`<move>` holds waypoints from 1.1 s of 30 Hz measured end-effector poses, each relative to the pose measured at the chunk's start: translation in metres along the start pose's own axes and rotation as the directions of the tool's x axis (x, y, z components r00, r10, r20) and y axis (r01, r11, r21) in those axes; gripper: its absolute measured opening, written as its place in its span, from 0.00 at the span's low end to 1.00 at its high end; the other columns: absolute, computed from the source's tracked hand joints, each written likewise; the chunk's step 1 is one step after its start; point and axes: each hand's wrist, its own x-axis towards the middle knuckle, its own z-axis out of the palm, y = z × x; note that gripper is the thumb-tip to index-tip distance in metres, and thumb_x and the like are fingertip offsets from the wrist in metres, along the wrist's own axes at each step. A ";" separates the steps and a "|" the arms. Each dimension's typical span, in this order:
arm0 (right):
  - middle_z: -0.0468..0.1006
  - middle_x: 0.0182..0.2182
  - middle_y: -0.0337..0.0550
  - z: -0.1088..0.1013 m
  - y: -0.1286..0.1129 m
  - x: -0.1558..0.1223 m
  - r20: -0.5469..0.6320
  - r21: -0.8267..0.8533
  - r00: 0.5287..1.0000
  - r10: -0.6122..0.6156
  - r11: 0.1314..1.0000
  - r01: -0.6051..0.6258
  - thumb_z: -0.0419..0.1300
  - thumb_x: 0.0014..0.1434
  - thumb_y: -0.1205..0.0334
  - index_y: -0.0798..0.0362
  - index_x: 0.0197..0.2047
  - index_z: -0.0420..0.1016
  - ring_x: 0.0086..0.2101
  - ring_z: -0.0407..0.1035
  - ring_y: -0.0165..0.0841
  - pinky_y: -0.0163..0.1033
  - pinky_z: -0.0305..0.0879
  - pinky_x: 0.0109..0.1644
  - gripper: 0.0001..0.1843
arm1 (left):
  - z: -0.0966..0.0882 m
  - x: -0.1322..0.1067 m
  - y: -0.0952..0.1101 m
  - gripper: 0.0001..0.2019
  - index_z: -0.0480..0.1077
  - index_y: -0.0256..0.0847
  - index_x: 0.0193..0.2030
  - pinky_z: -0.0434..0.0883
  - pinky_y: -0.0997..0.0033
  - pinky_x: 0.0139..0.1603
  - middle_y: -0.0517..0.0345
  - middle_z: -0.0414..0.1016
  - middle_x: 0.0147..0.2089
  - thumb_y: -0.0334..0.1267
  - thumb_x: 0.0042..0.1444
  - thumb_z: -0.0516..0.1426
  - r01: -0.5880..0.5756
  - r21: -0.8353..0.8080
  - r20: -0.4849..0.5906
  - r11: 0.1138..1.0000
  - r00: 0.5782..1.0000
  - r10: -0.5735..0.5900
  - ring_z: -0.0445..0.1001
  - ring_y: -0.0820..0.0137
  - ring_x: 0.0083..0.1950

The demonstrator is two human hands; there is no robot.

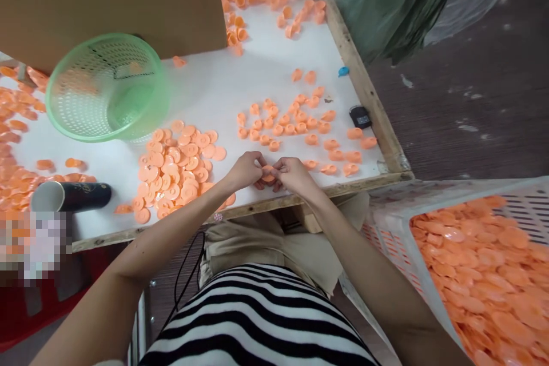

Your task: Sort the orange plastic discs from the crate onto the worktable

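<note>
Near the table's front edge, my left hand (249,170) and my right hand (292,174) meet around a small orange plastic piece (269,171). Fingers of both hands are closed on it from either side, and they hide part of its shape. To the left of my left hand lies a loose pile of flat round orange discs (171,174). Beyond my hands, small orange cup-shaped pieces (285,126) are spread over the white table top. Several more orange pieces (337,155) lie just right of my right hand.
A green mesh basket (64,126) stands at the left, by a cardboard box (128,0). A dark cup (88,195) lies on its side. A black key fob (359,117) and a blue piece (343,71) sit near the wooden edge (377,111). A white crate (398,229) holds orange discs.
</note>
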 end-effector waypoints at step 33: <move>0.76 0.42 0.53 -0.086 0.039 -0.092 -0.419 -0.721 0.577 -0.701 0.643 0.257 0.54 0.60 0.56 0.54 0.46 0.77 0.38 0.71 0.42 0.48 0.67 0.47 0.17 | -0.060 -0.094 -0.068 0.13 0.73 0.41 0.47 0.68 0.61 0.49 0.49 0.71 0.46 0.32 0.54 0.59 -0.209 0.807 -0.166 0.552 0.817 0.552 0.70 0.60 0.49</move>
